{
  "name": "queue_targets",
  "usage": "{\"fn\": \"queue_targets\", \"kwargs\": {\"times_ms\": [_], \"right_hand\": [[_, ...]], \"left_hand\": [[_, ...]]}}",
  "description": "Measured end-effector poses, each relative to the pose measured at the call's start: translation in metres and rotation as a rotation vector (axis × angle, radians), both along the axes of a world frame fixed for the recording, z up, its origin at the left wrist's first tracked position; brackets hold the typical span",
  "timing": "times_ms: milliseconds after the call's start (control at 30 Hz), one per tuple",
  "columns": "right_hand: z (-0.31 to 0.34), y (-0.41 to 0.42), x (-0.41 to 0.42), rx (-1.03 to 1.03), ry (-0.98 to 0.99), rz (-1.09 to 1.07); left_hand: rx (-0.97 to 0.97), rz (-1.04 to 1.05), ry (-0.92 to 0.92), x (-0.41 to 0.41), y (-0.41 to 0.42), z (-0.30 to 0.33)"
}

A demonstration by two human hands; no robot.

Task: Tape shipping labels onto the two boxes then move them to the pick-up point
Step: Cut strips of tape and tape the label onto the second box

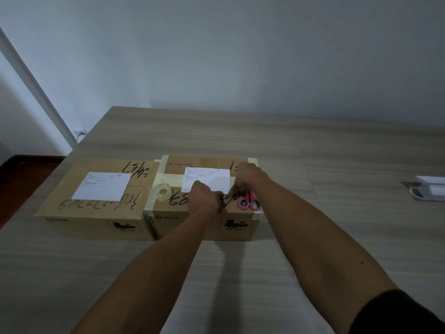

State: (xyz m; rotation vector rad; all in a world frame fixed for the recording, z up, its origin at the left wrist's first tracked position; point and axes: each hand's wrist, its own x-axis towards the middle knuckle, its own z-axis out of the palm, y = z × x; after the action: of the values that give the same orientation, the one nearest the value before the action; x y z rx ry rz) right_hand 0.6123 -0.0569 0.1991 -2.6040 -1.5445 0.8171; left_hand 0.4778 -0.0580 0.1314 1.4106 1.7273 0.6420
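Two cardboard boxes stand side by side on the table. The left box [96, 213] carries a white shipping label [102, 186] on its top. The right box [204, 222] has a second label [209, 178] lying on it. My left hand [204, 198] and my right hand [245, 179] meet at this label's lower right corner, fingers pinched together, seemingly pressing a strip of clear tape that I cannot make out. A roll of clear tape [163, 192] rests at the right box's left edge. Pink-handled scissors [250, 203] lie just right of my hands.
The wooden table [313, 153] reaches back to a white wall. A white device [428, 189] sits at the table's right edge. A dark floor area [24, 179] shows past the table's left side.
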Motion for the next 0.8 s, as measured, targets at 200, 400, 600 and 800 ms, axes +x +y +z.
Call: {"fn": "queue_targets", "kwargs": {"times_ms": [200,400,600,800], "right_hand": [[-0.002,0.000,-0.003,0.028,0.033,0.014],[-0.003,-0.008,0.002,0.043,-0.008,0.024],[-0.002,-0.014,0.002,0.078,-0.050,0.017],[-0.009,-0.024,0.000,0.319,-0.066,-0.198]], "left_hand": [[-0.030,-0.002,-0.017,-0.004,0.004,-0.002],[-0.054,-0.034,0.053,-0.005,0.006,0.002],[-0.022,-0.050,0.079,-0.016,0.012,0.007],[0.319,-0.091,0.212,-0.058,0.016,0.019]]}}
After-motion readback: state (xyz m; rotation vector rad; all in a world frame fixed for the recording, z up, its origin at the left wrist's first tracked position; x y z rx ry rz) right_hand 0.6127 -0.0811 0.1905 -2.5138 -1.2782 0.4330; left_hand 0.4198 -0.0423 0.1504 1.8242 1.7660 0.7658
